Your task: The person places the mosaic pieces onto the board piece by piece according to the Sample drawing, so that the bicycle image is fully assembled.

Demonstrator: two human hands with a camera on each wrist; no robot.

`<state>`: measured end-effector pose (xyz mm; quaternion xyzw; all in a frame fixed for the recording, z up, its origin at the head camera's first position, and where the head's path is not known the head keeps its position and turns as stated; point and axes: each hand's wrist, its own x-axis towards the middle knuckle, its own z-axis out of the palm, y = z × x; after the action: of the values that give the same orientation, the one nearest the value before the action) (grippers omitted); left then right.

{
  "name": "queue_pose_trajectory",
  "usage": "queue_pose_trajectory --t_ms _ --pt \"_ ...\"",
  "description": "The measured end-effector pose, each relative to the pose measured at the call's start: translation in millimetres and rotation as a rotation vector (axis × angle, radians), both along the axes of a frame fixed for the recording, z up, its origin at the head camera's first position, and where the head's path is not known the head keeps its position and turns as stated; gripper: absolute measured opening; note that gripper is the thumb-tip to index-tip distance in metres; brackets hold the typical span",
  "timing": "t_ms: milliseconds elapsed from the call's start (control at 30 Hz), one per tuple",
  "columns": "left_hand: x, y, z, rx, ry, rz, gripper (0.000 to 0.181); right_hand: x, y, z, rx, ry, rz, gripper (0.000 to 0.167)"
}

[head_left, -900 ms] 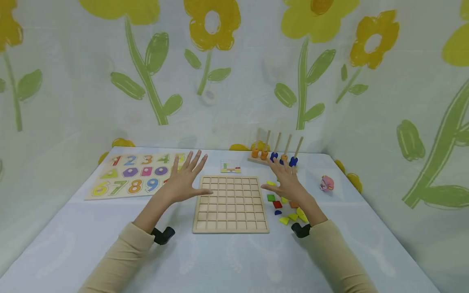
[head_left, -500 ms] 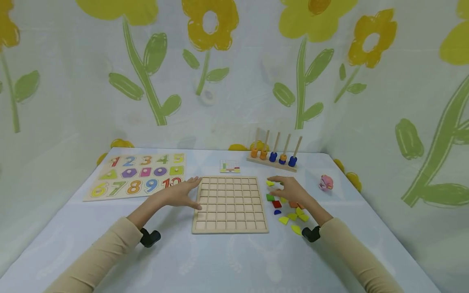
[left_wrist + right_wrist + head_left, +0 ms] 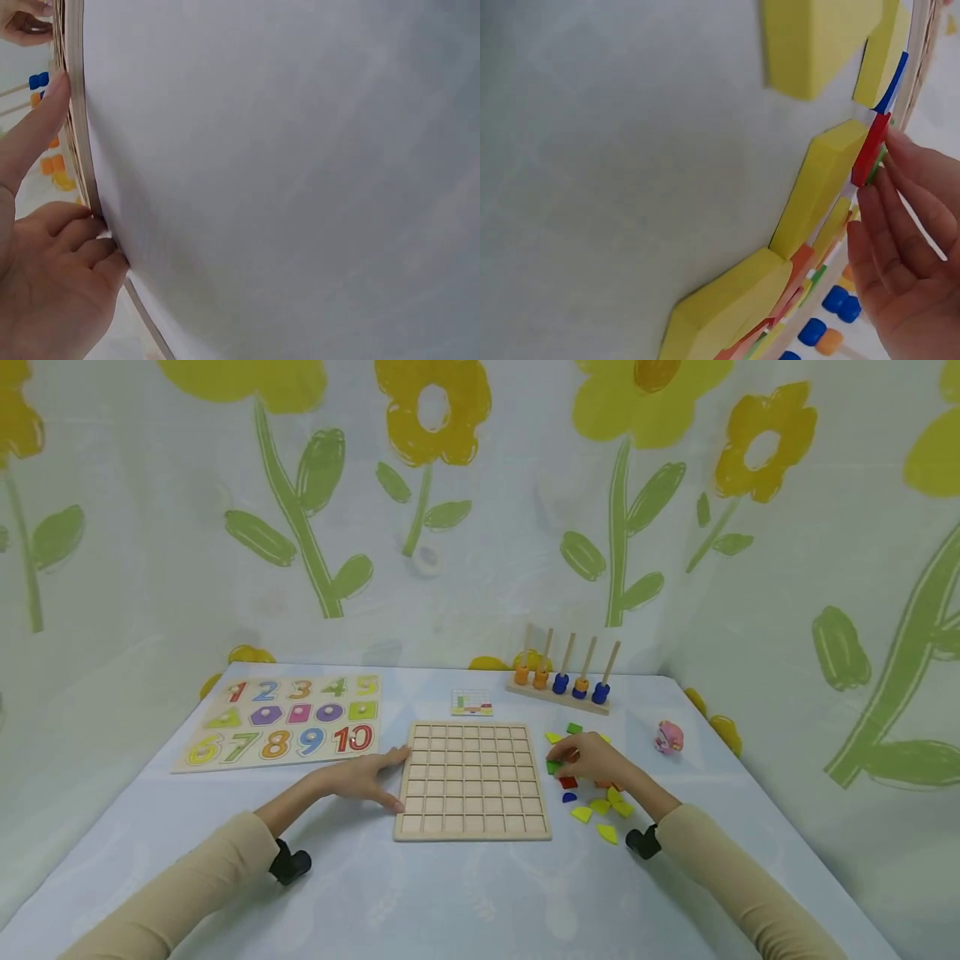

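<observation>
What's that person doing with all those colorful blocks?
A person is using both hands at a table. The left hand touches the left edge of a wooden grid board. The right hand has its fingertips at a green block just right of the board; I can't tell if it is gripped. More loose pieces, many of them yellow, lie around there. A number puzzle and a bead rack sit farther back.
</observation>
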<state>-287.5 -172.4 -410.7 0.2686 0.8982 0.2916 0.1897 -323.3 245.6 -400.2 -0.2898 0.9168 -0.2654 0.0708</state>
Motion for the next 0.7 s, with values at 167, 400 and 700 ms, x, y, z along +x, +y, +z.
queue_pose_trajectory --t_ms 167,400,700 --pt "-3.5 -1.1 -1.2 -0.022 -0.002 -0.019 0.105 -3.0 0.1 -2.7 0.004 0.026 0.035 0.02" --pt "-3.3 -1.0 -2.0 -0.024 0.009 -0.005 0.105 -7.3 -2.1 -1.4 0.038 0.017 0.033 0.019" --pt "-3.5 -1.0 -3.1 -0.032 0.03 0.001 0.105 -4.7 -10.4 14.6 -0.021 0.122 0.053 0.019"
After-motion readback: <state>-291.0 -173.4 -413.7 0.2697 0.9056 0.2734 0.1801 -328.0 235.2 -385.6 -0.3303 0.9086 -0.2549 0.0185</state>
